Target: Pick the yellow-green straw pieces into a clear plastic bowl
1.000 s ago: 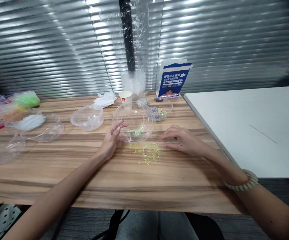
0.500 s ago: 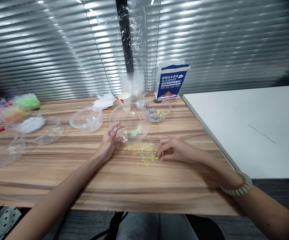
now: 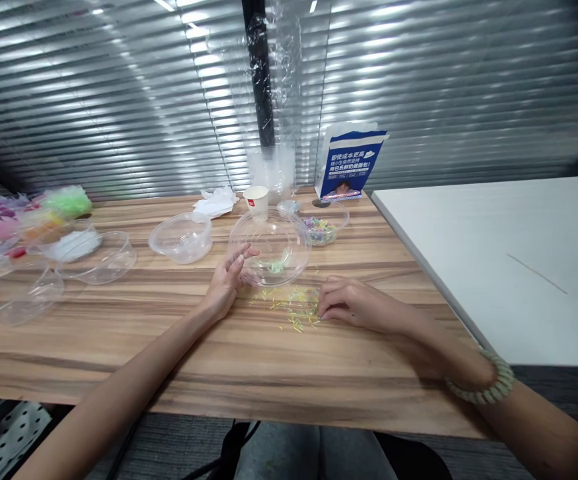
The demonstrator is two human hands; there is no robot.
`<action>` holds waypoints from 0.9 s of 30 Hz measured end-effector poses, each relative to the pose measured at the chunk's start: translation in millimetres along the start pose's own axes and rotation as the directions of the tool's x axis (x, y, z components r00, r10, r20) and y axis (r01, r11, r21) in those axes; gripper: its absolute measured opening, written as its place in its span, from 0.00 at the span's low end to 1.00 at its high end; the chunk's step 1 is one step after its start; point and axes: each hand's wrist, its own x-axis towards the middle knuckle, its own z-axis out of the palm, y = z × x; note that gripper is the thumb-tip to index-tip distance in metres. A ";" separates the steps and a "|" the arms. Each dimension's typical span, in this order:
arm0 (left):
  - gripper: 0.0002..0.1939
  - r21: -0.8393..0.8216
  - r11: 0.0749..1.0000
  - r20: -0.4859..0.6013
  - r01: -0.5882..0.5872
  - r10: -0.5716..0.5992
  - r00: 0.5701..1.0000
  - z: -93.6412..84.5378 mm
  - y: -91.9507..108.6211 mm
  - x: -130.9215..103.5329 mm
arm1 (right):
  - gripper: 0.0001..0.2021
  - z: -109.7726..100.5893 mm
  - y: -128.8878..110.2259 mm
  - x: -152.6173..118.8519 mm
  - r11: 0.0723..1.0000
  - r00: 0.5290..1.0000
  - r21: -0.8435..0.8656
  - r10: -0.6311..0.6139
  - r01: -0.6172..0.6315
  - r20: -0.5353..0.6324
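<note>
My left hand (image 3: 226, 283) is at the near left rim of a round clear plastic bowl (image 3: 296, 230), holding it by the edge; part of the hand shows through the plastic. The bowl leans so its inside faces me, and a few pale green bits (image 3: 276, 265) lie low in it. Thin yellow and green pieces (image 3: 296, 310) are scattered on the table just in front. At their right edge my right hand (image 3: 346, 303) is closed in a pinch, fingertips down at the pieces. What sits between those fingertips is too small to make out.
A white paper cup (image 3: 256, 198) stands behind the bowl. Behind right are a clear container of multicoloured pieces (image 3: 321, 231) and a blue-and-white bag (image 3: 351, 163). Further left stand a clear bowl (image 3: 183, 243), more clear containers (image 3: 99, 263) and colourful bundles (image 3: 63, 201). A white table (image 3: 493, 233) adjoins at right.
The view has turned slightly left, so everything sits a little further right. My right fingertips have closed tighter at the scattered pieces. The left hand keeps its place on the bowl.
</note>
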 end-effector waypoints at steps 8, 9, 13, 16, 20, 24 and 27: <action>0.35 0.004 1.000 -0.001 0.008 -0.008 1.000 3.1 0.4 -2.1 | 0.08 4.9 -7.7 1.3 0.986 0.997 -0.162 -0.039 0.027 -0.072; 0.35 0.005 1.000 -0.002 0.011 -0.011 1.000 4.1 1.1 -2.7 | 0.08 4.3 -6.5 0.6 0.986 0.993 -0.163 -0.040 0.022 -0.112; 0.35 0.014 0.999 0.010 0.037 -0.037 0.999 9.1 3.5 -6.7 | 0.07 -0.9 -4.4 -0.9 0.987 0.917 -0.156 -0.092 0.033 -0.388; 0.36 0.037 0.998 0.048 0.047 -0.049 0.998 13.0 3.4 -10.6 | 0.06 -2.2 -9.7 0.9 0.980 0.796 -0.193 -0.155 0.049 -0.585; 0.37 0.052 0.998 0.127 0.046 -0.052 0.991 18.4 1.9 -15.9 | 0.06 4.5 -16.7 6.4 0.955 0.720 -0.295 -0.223 0.027 -0.657; 0.37 0.054 0.998 0.188 0.040 -0.049 0.981 22.7 1.6 -19.8 | 0.08 12.6 -14.6 11.0 0.902 0.774 -0.430 -0.250 -0.032 -0.581; 0.37 0.067 0.997 0.204 0.033 -0.046 0.978 22.9 1.8 -20.5 | 0.08 13.0 -12.4 11.2 0.864 0.798 -0.501 -0.264 -0.054 -0.541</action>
